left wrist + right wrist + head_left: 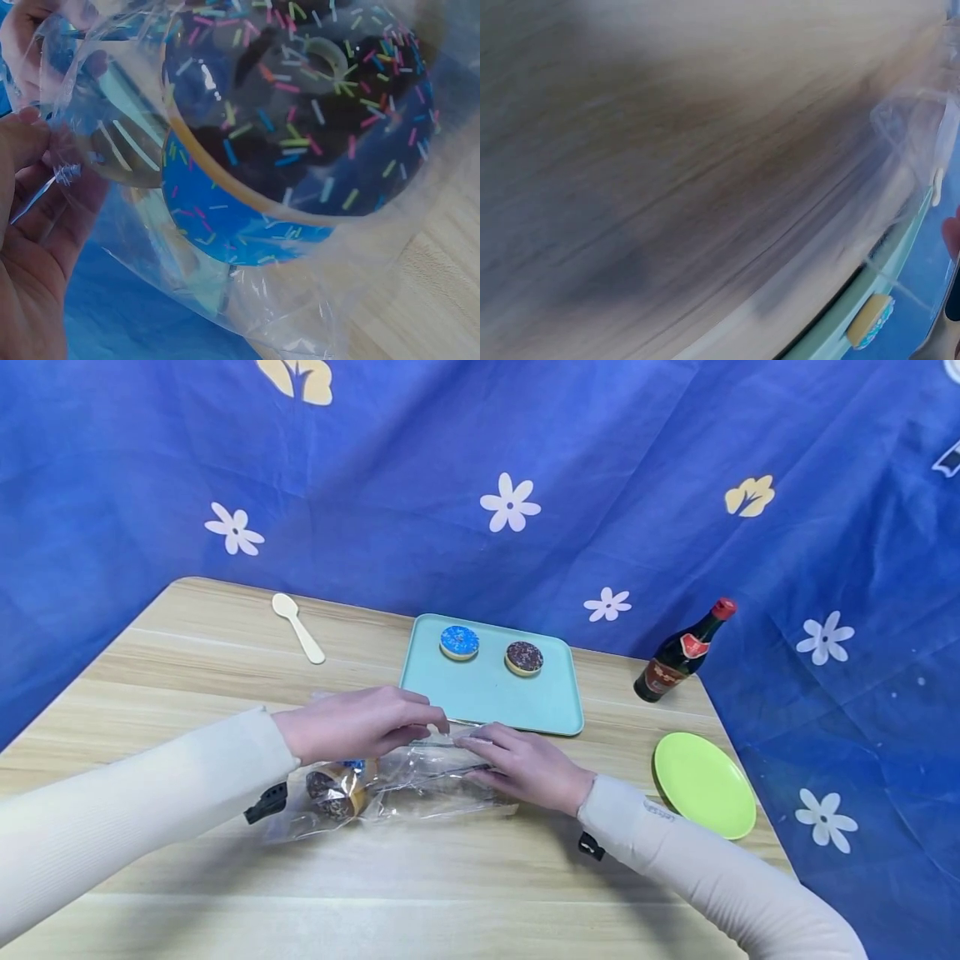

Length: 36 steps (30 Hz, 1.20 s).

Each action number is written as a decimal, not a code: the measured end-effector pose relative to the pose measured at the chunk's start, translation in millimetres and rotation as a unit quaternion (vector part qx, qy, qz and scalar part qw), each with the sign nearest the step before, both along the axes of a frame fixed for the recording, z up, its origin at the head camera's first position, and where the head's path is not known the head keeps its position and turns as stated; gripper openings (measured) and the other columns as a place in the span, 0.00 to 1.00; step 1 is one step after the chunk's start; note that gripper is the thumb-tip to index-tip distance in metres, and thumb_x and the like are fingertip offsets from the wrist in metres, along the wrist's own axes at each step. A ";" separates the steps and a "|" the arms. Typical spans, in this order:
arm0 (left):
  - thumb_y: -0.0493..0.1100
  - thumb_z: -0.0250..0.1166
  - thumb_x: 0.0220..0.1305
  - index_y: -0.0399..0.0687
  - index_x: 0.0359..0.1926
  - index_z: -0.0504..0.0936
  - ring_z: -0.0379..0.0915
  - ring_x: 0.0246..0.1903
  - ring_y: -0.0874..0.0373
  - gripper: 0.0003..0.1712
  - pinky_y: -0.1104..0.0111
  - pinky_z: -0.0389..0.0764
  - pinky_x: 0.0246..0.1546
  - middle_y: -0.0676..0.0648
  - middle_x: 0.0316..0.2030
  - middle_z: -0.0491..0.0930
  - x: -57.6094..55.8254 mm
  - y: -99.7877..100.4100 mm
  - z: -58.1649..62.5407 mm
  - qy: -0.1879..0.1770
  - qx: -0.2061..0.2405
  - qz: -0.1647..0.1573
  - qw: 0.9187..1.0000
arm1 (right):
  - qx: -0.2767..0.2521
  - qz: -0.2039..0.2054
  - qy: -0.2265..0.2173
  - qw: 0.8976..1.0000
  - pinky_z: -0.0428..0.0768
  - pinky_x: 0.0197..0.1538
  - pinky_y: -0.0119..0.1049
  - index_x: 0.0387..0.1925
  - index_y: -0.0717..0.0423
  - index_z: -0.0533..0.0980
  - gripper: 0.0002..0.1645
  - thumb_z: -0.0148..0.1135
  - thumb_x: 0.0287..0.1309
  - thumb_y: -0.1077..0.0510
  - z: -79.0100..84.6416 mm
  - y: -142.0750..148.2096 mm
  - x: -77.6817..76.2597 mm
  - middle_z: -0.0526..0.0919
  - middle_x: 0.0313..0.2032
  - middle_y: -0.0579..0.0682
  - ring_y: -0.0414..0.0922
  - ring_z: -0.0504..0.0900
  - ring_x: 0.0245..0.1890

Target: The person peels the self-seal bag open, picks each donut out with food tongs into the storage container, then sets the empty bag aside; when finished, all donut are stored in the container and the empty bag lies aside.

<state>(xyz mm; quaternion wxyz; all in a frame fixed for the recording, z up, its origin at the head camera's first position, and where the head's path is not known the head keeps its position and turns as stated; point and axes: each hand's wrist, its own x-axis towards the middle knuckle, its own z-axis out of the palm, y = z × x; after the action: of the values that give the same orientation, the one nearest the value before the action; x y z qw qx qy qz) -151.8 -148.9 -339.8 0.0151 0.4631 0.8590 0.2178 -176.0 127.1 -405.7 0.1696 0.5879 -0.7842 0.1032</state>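
Observation:
A clear plastic bag (420, 793) lies on the near part of the table, with donuts in its left end. Through the plastic in the left wrist view show a chocolate donut (300, 135) with coloured sprinkles, a blue-iced donut (217, 221) under it and part of a brown one (124, 150) with pale stripes. My left hand (367, 724) pinches the bag's upper edge between thumb and fingers. Close to its right, my right hand (528, 766) grips the same edge, fingertips near those of the left. In the right wrist view, little of that hand shows.
Behind the bag is a turquoise tray (480, 697) bearing a blue donut (459, 642) and a chocolate donut (524, 657). A pale spoon (300, 628) lies at back left. To the right are a dark bottle (678, 656) with a red cap and a green plate (705, 785).

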 end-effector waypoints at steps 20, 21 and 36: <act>0.35 0.58 0.68 0.53 0.51 0.80 0.82 0.39 0.63 0.13 0.69 0.83 0.44 0.54 0.43 0.85 -0.6 0.1 1.8 0.003 -0.001 0.005 1.000 | 0.005 -0.027 0.015 1.000 0.82 0.53 0.30 0.58 0.51 0.75 0.23 0.62 0.63 0.50 9.1 -7.2 6.3 0.84 0.49 0.46 0.40 0.84 0.50; 0.35 0.58 0.68 0.53 0.51 0.80 0.82 0.39 0.63 0.14 0.69 0.83 0.44 0.54 0.43 0.85 -0.7 -0.2 1.9 0.003 -0.003 0.007 1.000 | 0.003 -0.029 0.007 1.000 0.82 0.53 0.30 0.58 0.51 0.76 0.23 0.62 0.63 0.50 9.6 -5.9 6.1 0.84 0.49 0.46 0.40 0.84 0.50; 0.35 0.58 0.68 0.53 0.51 0.80 0.82 0.39 0.63 0.14 0.70 0.83 0.43 0.53 0.42 0.85 -2.7 -0.9 2.5 0.018 -0.004 0.004 1.000 | 0.005 -0.039 -0.001 0.999 0.83 0.49 0.30 0.59 0.52 0.74 0.27 0.62 0.62 0.46 3.7 -0.7 2.5 0.81 0.49 0.46 0.38 0.82 0.48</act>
<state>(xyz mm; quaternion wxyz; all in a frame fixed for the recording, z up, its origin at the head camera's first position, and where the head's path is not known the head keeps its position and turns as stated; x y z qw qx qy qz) -154.5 -149.8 -337.3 0.0012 0.4630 0.8621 0.2058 -173.5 126.3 -402.1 0.1698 0.5577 -0.8071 0.0927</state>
